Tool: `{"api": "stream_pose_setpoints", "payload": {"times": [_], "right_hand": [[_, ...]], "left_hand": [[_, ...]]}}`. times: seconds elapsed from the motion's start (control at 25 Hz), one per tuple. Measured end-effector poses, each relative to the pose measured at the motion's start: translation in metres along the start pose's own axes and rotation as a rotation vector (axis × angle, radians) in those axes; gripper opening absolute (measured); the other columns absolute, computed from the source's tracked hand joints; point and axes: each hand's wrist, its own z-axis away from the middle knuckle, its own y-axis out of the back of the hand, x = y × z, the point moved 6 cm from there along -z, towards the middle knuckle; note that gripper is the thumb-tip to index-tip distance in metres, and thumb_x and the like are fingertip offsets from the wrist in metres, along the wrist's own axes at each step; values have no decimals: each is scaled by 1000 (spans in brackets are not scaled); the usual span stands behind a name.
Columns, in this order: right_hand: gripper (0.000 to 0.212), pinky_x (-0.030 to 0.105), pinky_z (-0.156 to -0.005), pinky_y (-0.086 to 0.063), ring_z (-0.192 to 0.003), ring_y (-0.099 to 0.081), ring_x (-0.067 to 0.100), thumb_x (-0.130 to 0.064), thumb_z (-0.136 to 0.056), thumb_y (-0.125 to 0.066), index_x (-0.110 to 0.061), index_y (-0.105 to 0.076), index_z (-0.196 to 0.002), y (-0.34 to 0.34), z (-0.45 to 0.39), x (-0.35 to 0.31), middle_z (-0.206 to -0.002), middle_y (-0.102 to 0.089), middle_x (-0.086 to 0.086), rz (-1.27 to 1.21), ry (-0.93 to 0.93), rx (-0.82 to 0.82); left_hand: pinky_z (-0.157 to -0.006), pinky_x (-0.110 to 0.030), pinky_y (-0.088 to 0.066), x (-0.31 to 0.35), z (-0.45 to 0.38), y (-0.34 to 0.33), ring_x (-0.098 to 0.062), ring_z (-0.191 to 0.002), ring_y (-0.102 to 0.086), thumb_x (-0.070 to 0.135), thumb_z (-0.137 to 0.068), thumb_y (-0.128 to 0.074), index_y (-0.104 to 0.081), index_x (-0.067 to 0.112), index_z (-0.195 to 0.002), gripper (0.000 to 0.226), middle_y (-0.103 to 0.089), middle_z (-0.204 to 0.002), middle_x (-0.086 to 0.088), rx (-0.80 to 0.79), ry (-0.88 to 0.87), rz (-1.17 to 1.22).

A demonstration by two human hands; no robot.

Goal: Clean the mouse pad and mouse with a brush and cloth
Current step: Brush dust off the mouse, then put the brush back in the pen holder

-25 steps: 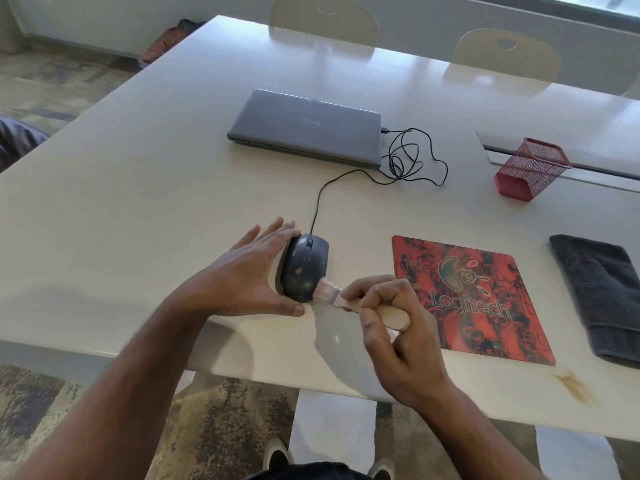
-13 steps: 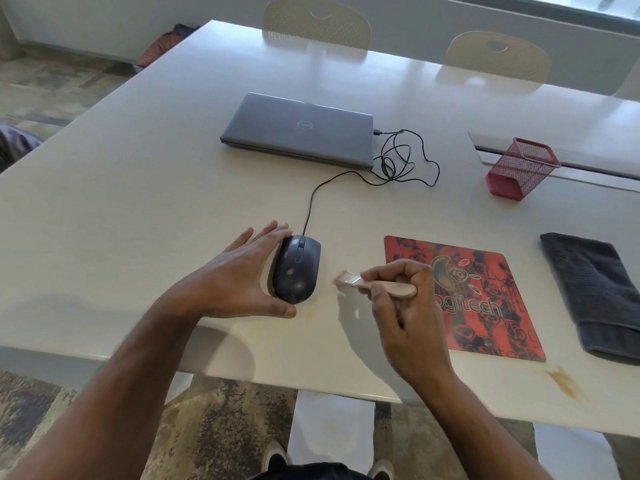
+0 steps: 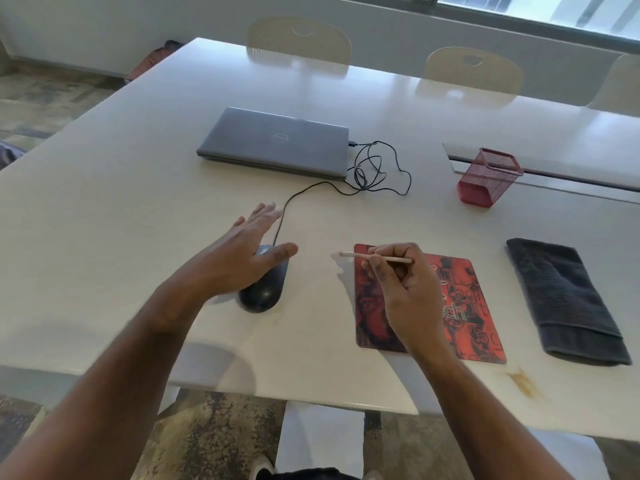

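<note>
While beside mouse pad [image 3: 460,306], mouse [image 3: 261,294] near table edge [image 3: 294,398].

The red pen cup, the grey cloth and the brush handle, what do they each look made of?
Red pen cup: probably painted wire mesh, its walls being a see-through grid. Dark grey folded cloth: likely terry or microfibre, matte with ribbed pile. Pale brush handle in the right hand: light wood or plastic; too slim to tell.
</note>
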Motion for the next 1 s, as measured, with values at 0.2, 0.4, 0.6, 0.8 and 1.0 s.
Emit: {"api": "stream_pose_setpoints", "payload": {"times": [0.2,0.4,0.6,0.8,1.0], "right_hand": [[3,31,-68,-61,-80,-77,16,-14,-100,-68,-14,-65,-101,46,-33,5,-89,-77,-3,29,8,92],[2,33,-79,-63,-83,-74,3,-16,-100,-67,-16,-66,-99,102,-68,20,-85,-75,-12,122,-23,184],[7,38,-85,-64,-91,-74,14,-11,-101,-66,-15,-67,-106,153,-106,40,-97,-75,-5,248,9,220],[6,37,-85,-59,-93,-71,25,-9,-95,-67,-10,-69,-101,201,-146,40,-102,-75,9,370,110,360],[13,36,-79,-56,-87,-70,22,-4,-92,-61,-10,-65,-102,231,-182,24,-94,-72,-3,398,247,428]], "left_hand": [[-126,-36,-7,56,-49,-12,-10,-155,-5,41,-100,-56,-24,14,-160,73,-14,-169,-3,46,-137,-138],[-126,-36,-7,119,-102,-41,-15,-156,-6,34,-102,-55,-25,10,-159,68,-15,-168,-7,15,-232,-175],[-126,-39,-9,167,-144,-75,-16,-156,-8,31,-102,-55,-26,9,-158,67,-17,-168,-6,-17,-276,-221],[-126,-40,-9,203,-179,-100,-19,-156,-9,29,-102,-55,-25,6,-158,68,-17,-168,-11,-57,-292,-284],[-123,-40,-14,238,-212,-114,-25,-153,-20,23,-101,-55,-37,-1,-148,56,-33,-159,-17,-79,-287,-330]]}}
